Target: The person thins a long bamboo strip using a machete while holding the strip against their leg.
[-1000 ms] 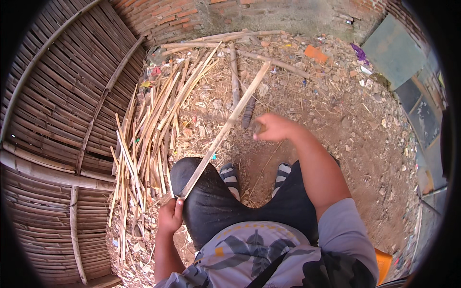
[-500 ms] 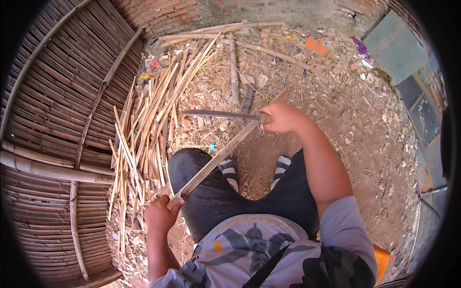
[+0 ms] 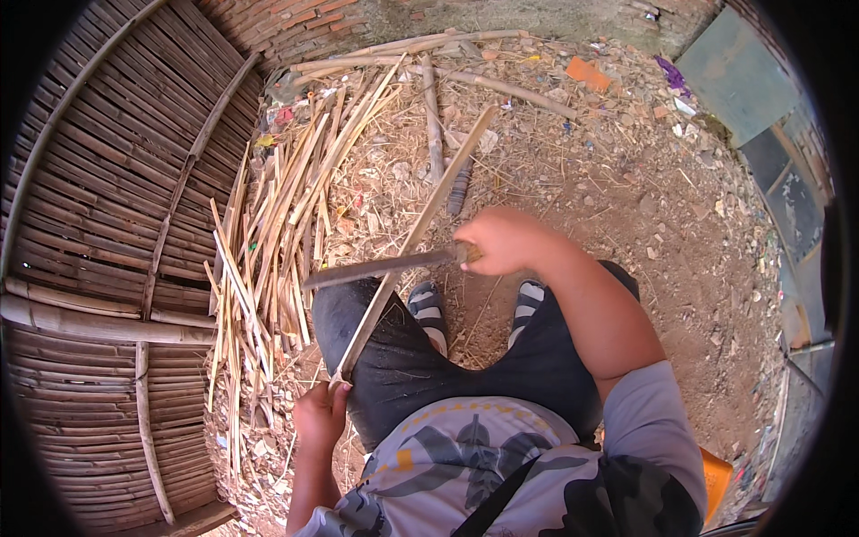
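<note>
My left hand is closed on the lower end of a long pale bamboo strip beside my left thigh; the strip slants up and away to the right. My right hand grips the short handle of a long dark blade, which points left and lies across the strip above my left knee. Whether the blade touches the strip is hard to tell. My legs in dark trousers are spread apart, with striped sandals between the knees.
A pile of split bamboo strips lies left, beside a woven bamboo wall. Bamboo poles lie by the brick wall ahead, with a dark wrapped object nearer. Leaning panels stand right; something orange is beside me.
My right hand first rose with the blade level across the strip, then came down and left, lowering the blade's tip toward my left knee. My left hand shifted slightly, still holding the strip.
</note>
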A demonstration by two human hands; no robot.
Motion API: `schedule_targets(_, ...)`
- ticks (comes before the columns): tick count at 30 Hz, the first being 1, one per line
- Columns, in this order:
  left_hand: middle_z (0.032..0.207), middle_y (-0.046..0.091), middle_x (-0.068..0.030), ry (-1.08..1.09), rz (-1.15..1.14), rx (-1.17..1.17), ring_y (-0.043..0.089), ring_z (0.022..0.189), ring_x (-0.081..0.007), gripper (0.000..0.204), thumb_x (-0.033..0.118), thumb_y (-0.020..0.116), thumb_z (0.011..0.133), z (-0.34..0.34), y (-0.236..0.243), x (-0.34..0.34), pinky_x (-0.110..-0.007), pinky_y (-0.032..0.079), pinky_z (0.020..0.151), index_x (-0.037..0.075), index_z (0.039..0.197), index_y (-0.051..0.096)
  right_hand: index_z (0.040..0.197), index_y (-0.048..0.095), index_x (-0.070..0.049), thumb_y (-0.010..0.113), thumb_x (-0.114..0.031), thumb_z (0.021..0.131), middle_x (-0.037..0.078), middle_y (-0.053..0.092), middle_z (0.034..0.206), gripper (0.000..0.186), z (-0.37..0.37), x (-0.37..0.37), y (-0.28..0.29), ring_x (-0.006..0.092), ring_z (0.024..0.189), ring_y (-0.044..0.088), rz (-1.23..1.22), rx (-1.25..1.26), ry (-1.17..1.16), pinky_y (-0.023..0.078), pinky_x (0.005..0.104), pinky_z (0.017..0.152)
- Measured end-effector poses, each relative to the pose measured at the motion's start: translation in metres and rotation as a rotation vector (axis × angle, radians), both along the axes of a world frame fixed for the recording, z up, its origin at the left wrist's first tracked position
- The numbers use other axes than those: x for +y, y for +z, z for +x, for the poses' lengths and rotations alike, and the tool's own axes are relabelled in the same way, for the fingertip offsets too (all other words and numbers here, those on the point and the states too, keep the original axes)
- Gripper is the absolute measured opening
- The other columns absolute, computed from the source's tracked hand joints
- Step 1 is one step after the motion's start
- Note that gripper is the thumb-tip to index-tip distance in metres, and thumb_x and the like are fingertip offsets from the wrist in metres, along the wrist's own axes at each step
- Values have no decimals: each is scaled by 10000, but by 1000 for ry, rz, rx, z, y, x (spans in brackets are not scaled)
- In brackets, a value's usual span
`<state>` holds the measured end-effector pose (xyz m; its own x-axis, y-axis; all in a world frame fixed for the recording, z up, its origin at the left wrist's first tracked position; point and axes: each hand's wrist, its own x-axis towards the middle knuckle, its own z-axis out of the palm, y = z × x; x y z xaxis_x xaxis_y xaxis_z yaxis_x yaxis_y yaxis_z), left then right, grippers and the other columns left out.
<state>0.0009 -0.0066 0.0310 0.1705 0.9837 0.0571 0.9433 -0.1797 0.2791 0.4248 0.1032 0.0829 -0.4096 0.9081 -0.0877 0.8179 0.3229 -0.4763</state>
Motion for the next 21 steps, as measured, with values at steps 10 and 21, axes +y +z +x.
schedule_targets(10, 658, 637, -175, -31, 135, 14, 641, 583, -398, 371, 364, 743, 913, 4, -13, -2, -488, 489, 527, 61, 738, 623, 1000, 710, -74, 746, -263, 810, 162, 717, 931, 270, 12, 21, -25, 349, 903, 700, -69, 50, -163, 541, 474, 772)
schedule_targets(21, 631, 633, -159, -37, 146, 68, 644, 572, -385, 410, 408, 728, 919, 3, -12, 3, -479, 493, 526, 72, 720, 605, 992, 706, -68, 740, -262, 807, 173, 713, 898, 270, 10, 32, -47, 364, 890, 698, -48, 102, -139, 537, 490, 776)
